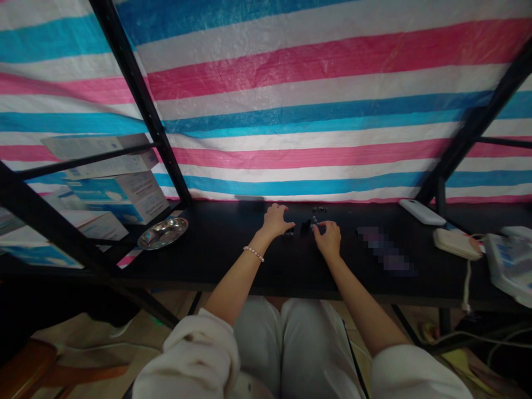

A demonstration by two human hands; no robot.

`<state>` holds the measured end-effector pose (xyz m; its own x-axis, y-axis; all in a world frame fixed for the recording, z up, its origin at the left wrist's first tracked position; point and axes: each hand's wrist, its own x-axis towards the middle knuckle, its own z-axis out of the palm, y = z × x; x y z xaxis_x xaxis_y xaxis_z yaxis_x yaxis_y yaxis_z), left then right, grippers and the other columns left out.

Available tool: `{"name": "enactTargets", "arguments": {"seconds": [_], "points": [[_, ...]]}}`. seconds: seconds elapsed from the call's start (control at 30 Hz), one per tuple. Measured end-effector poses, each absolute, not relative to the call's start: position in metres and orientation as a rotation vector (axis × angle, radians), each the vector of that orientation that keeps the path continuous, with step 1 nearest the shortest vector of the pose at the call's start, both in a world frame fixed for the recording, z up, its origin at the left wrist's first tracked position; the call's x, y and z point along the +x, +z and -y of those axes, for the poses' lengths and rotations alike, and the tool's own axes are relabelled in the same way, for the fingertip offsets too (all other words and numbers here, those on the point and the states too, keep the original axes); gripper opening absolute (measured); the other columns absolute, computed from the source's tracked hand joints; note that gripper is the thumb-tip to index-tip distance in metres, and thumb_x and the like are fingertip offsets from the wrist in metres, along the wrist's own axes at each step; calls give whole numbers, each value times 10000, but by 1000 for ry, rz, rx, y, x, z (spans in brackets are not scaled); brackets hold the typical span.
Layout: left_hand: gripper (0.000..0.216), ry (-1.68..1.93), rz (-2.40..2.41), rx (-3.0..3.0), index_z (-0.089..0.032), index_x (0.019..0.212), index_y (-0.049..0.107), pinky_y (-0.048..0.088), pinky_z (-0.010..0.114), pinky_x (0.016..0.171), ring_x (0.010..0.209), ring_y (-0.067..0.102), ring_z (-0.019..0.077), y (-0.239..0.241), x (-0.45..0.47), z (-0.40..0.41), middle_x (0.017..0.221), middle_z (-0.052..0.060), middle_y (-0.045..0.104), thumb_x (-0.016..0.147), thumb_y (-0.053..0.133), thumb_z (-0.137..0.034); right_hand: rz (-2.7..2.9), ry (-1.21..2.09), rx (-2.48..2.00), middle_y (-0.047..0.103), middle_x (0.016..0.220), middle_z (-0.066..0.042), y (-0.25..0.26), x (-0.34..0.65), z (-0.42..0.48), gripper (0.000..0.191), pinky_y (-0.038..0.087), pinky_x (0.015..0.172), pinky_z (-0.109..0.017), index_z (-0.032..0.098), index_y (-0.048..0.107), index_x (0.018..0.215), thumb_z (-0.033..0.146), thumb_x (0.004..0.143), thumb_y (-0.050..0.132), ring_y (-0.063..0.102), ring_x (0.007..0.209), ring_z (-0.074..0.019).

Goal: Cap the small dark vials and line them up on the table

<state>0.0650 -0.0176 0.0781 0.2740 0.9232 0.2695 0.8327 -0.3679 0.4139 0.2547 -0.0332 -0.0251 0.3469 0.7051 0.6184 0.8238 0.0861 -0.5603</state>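
Observation:
I sit at a black table (pixel 233 249) with both forearms stretched over it. My left hand (pixel 276 220), a bead bracelet on its wrist, rests palm down with fingers curled, its fingertips by some small dark parts (pixel 290 233). My right hand (pixel 328 237) is pinched together over another small dark piece (pixel 307 226) that I cannot make out. A few more tiny dark parts (pixel 319 209) lie just beyond the hands near the tarp.
A round steel dish (pixel 163 233) sits on the left. Stacked white-and-blue boxes (pixel 120 194) fill the black metal rack (pixel 137 94) at left. A white device (pixel 421 211), a corded white unit (pixel 456 243) and a box (pixel 513 263) lie at right. Striped tarp (pixel 316 100) behind.

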Motion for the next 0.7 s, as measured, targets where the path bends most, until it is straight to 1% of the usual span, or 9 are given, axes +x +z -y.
{"name": "enactTargets", "arguments": {"seconds": [0.13,0.3,0.43,0.57,0.7], "points": [[423,662,-1641,2486,-205,1032,581,354,403,897,1094,414,274,80,93,13,1133,88,496,654,675,-371,1379,-172,-1602,559,886,-95,-26,255,32,209,375,711,-360,169,545,783,371,761,493,479,837,-235],[277,492,-1645,2578,-163,904,628,294,448,924,1093,393,289,70,117,2,1104,113,510,673,664,-309,1319,-218,-1487,554,771,-58,-19,254,36,138,394,723,-352,181,503,749,318,744,506,494,764,-207],[214,435,-1653,2592,-142,851,640,271,454,932,1096,385,295,63,124,-4,1087,133,521,692,650,-285,1236,-201,-1421,557,728,-33,-13,251,41,124,415,724,-339,191,489,759,310,746,519,519,720,-189],[210,408,-1639,2618,-137,833,646,259,456,941,1101,379,293,57,128,-6,1080,135,529,699,648,-298,1231,-211,-1396,556,733,-29,-10,248,44,138,422,706,-322,187,496,773,324,771,514,533,703,-175],[164,445,-1616,2662,-145,821,656,254,449,941,1086,390,278,54,131,-6,1078,127,540,719,629,-271,1282,-212,-1348,545,714,-22,-9,247,45,168,426,698,-312,184,506,775,349,801,496,525,686,-161]]}}
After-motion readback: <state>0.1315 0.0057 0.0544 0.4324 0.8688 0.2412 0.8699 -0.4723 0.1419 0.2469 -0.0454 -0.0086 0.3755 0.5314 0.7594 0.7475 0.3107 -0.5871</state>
